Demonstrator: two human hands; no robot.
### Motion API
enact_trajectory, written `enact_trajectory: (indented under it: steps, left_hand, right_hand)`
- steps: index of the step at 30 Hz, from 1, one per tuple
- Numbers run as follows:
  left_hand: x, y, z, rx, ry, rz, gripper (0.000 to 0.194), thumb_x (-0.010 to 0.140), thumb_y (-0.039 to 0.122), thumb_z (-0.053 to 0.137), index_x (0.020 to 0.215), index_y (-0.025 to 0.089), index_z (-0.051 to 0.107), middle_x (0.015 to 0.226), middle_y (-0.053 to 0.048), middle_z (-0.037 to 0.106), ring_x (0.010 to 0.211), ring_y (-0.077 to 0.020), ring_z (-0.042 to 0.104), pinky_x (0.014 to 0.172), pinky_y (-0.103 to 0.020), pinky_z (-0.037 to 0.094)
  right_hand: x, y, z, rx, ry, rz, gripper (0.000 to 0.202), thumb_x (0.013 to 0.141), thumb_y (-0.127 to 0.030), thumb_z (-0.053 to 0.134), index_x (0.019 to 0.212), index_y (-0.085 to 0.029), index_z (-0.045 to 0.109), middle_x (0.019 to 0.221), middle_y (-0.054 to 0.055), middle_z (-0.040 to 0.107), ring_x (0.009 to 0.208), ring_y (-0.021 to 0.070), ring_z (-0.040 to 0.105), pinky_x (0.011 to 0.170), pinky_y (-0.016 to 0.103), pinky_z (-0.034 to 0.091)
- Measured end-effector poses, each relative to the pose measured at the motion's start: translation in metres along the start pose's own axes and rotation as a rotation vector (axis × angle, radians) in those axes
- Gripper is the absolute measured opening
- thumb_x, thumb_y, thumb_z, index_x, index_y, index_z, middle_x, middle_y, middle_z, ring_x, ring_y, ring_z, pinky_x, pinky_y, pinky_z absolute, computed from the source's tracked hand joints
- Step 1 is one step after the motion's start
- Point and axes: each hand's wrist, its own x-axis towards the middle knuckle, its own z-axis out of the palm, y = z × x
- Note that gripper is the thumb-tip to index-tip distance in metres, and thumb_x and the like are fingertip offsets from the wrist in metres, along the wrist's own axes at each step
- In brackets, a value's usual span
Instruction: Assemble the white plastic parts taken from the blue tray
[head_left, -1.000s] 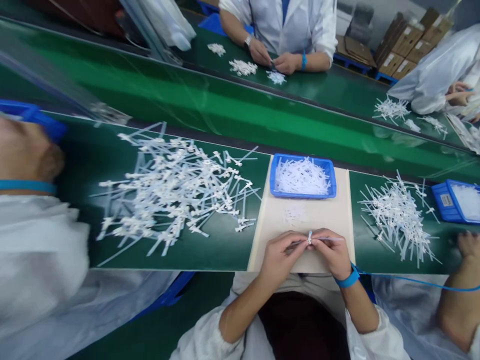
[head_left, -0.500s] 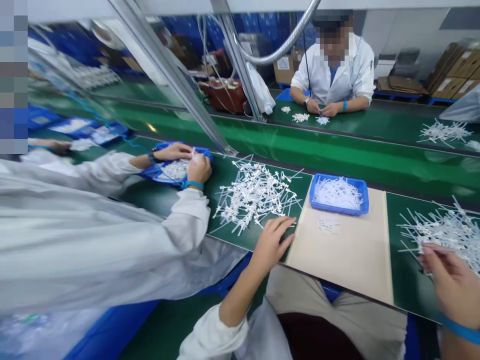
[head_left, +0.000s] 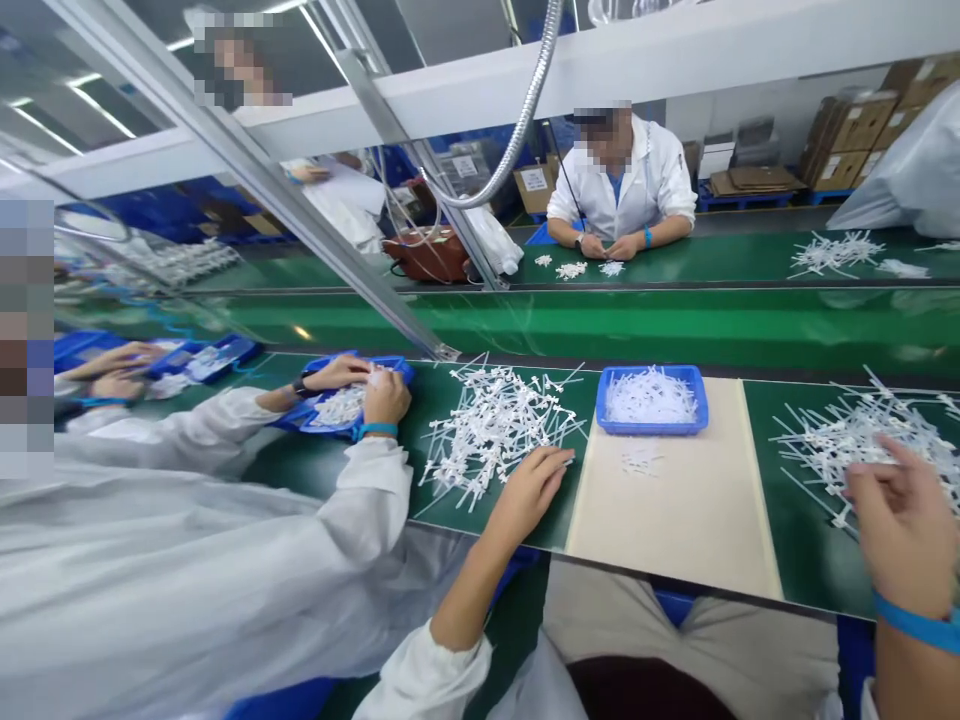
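Note:
My left hand rests on the green worktop at the right edge of a heap of white plastic pieces with thin stems. Its fingers are stretched out and lie close together, with nothing visible in them. Over the near side of a second heap of similar stemmed pieces is my right hand, a blue band on its wrist. The index finger and thumb are apart, the other fingers are curled, and no piece shows between them. Between my hands lies a beige board with a few small thin clear pieces on it.
A blue tray of thin white pieces stands at the board's far end. On my left, a co-worker's hands work over another blue tray. Another person sits across the green divider. A metal post slants down at the left.
The view has tilted upward. My left hand's fingers have drawn closer together. My right hand's index finger has lifted away from the thumb over the right heap.

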Motion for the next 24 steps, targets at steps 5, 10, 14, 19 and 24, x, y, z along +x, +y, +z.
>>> enact_trajectory:
  steps: [5,10,14,19,24]
  left_hand:
    - [0.009,0.007,-0.004,-0.264,0.280,-0.217,0.034,0.102,0.037,0.064,0.131,0.023,0.074,0.111,-0.011,0.073,0.085,-0.0210,0.073,0.077,-0.034,0.064]
    - [0.015,0.008,0.001,-0.590,0.430,-0.459,0.038,0.098,0.043,0.071,0.128,0.021,0.071,0.095,-0.005,0.072,0.075,-0.0171,0.072,0.076,-0.032,0.065]
    - [0.017,0.000,0.005,-0.806,0.598,-0.508,0.036,0.091,0.045,0.080,0.118,0.022,0.072,0.115,-0.007,0.072,0.081,-0.0148,0.072,0.075,-0.029,0.065]
    - [0.017,-0.008,0.006,-0.919,0.621,-0.457,0.035,0.089,0.044,0.084,0.112,0.022,0.070,0.131,-0.010,0.071,0.089,-0.0139,0.072,0.082,-0.029,0.065]
    - [0.020,-0.007,0.009,-0.936,0.651,-0.400,0.035,0.087,0.044,0.087,0.105,0.023,0.067,0.134,-0.009,0.073,0.088,-0.0141,0.074,0.083,-0.030,0.065]
  right_hand:
    - [-0.033,-0.063,0.077,0.119,-0.471,-0.157,0.035,0.101,-0.043,0.060,0.126,-0.024,0.075,0.098,0.008,0.079,0.078,0.0236,0.072,0.071,0.036,0.059]
    - [-0.056,-0.071,0.150,0.111,-0.551,-0.403,0.039,0.098,-0.027,0.063,0.137,-0.024,0.070,0.120,0.012,0.074,0.112,0.0326,0.067,0.102,0.051,0.057]
    - [-0.061,-0.055,0.174,0.012,-0.557,-0.447,0.038,0.094,-0.020,0.066,0.131,-0.021,0.073,0.119,0.014,0.070,0.112,0.0358,0.063,0.104,0.057,0.056]
    - [-0.066,-0.044,0.175,0.018,-0.539,-0.448,0.035,0.098,-0.014,0.057,0.129,-0.023,0.074,0.114,0.012,0.069,0.108,0.0333,0.064,0.101,0.054,0.057]
    - [-0.066,-0.047,0.173,0.050,-0.527,-0.403,0.032,0.103,-0.017,0.053,0.122,-0.025,0.078,0.107,0.011,0.071,0.102,0.0319,0.065,0.094,0.051,0.058]
